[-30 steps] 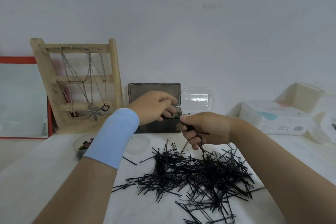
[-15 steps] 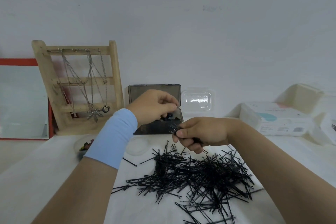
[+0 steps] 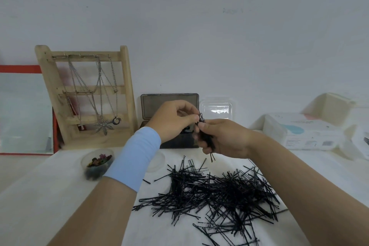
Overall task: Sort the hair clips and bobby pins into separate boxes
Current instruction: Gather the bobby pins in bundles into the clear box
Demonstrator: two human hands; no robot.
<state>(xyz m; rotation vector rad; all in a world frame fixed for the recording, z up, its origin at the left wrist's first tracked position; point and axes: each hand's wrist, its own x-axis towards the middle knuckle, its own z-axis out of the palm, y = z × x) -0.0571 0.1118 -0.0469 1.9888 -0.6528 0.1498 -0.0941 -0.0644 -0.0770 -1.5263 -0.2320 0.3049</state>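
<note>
The right hand [image 3: 227, 139] gripped a bundle of bobby pins [image 3: 207, 141] nearly upright, the left hand [image 3: 172, 123] pinched its top end, and the open dark box [image 3: 157, 106] lay just behind both hands.

Glossy black metal bobby pins [image 3: 219, 195]

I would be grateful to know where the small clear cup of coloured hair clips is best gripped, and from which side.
Probably by its round wall just under the rim, thumb and fingers on opposite sides, coming from above and from its left. The clear cup stands upright with an open top, and the blue sleeve crosses its right side.
</note>
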